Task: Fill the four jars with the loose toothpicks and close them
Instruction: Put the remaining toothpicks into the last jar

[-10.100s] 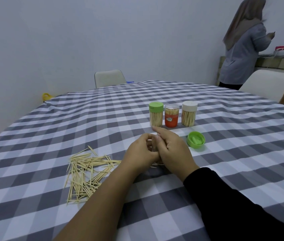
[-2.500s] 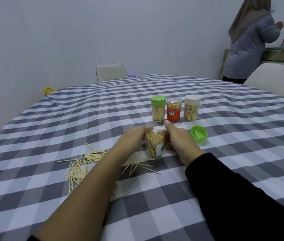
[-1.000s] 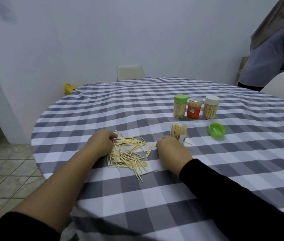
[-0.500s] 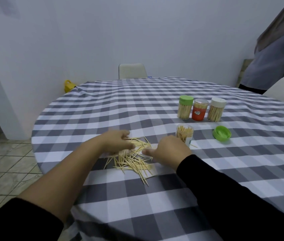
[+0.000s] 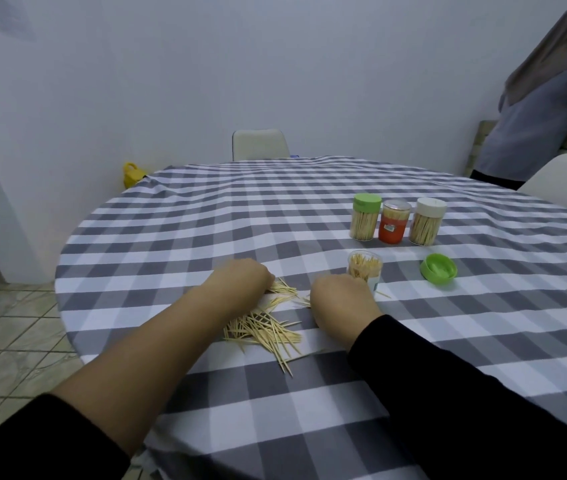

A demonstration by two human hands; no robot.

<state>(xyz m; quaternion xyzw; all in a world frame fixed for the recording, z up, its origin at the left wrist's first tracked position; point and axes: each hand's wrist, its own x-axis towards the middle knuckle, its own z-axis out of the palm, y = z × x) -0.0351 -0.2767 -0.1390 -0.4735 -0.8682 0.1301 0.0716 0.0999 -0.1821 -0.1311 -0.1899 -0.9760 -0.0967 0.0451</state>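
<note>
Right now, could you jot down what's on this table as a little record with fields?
surface: round table with grey and white checked cloth
closed jars: green-lidded jar, orange jar, white-lidded jar, in a row, all holding toothpicks
open jar: open jar, partly filled, no lid
loose lid: green lid, lying to the right of the open jar
loose toothpicks: toothpick pile near the table's front edge
left hand: resting on the pile
right hand: beside the open jar; whether it holds toothpicks is hidden
background: a person standing at far right

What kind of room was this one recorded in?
Most likely a home dining area: a round table under a grey checked tablecloth, white chairs drawn up to it, a tiled floor, and another person at a side counter.
</note>
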